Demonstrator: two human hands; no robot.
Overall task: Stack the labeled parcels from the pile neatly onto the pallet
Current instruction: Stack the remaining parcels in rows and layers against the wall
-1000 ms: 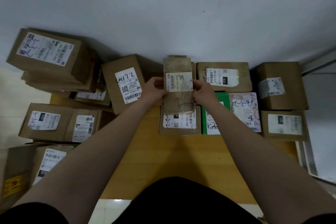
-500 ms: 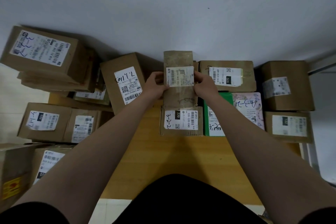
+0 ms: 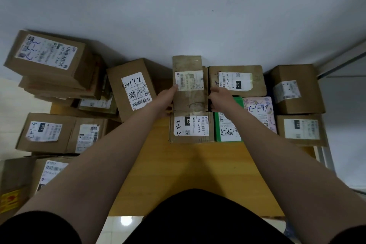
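Note:
A narrow brown parcel with a white label lies lengthwise at the far side of the wooden pallet, against the wall. My left hand grips its left side and my right hand grips its right side. Just in front of it sits a parcel marked 220. Beside that stands a green box, then a pink patterned parcel. A brown parcel marked 070 lies to the right of the held one.
The pile fills the left: a tilted parcel, a tall stack, two lower boxes and more at the near left. Two brown boxes stand at the right. A white wall rises behind.
Both hands have pushed the narrow parcel farther away toward the wall and lower, uncovering the whole label of the parcel marked 220.

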